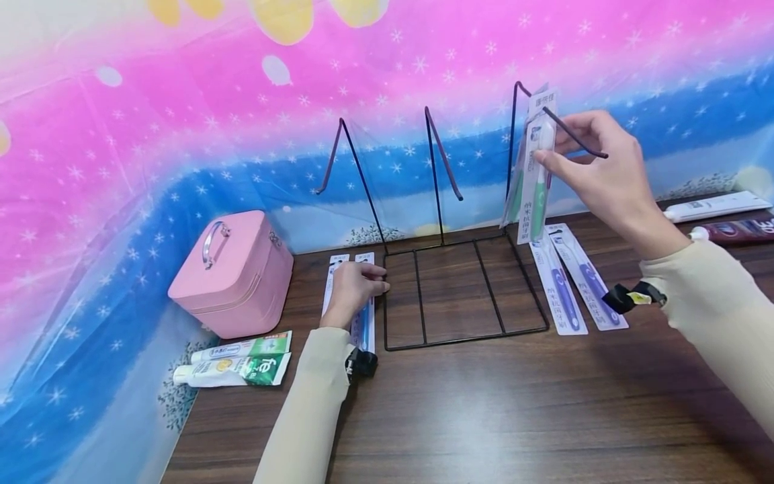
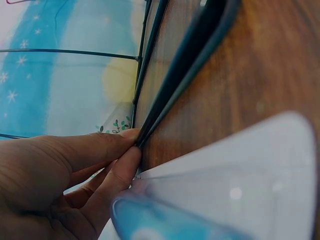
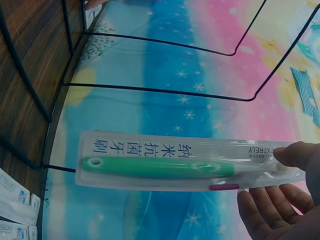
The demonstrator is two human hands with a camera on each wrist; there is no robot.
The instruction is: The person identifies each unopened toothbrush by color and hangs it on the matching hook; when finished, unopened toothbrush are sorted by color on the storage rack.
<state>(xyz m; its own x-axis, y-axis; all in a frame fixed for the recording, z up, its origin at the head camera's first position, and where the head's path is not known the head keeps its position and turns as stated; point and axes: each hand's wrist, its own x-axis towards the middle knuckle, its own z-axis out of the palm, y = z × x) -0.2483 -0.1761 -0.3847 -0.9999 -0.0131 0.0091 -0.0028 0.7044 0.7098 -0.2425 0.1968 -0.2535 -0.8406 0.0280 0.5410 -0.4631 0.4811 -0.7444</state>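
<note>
My right hand (image 1: pixel 611 168) grips the upper part of a packaged green toothbrush (image 1: pixel 535 202) at the right hook of a black wire rack (image 1: pixel 424 343). Its card stands upright, with the hook's arm passing by its top. A second green-handled package (image 1: pixel 514 195) shows just behind it. In the right wrist view, thumb and fingers hold the toothbrush pack (image 3: pixel 160 167) by its head end. My left hand (image 1: pixel 351 289) pinches the rack's base wire (image 2: pixel 170 85) at the left side, above two packaged blue toothbrushes (image 1: pixel 367 329) on the table, which it partly covers.
Two packaged purple toothbrushes (image 1: pixel 562 292) lie right of the rack. A pink case (image 1: pixel 232 275) and two toothpaste tubes (image 1: pixel 242 370) are at the left. More tubes (image 1: pixel 719 205) lie at the far right. A patterned cloth (image 1: pixel 242 134) hangs behind the wooden table (image 1: pixel 484 417).
</note>
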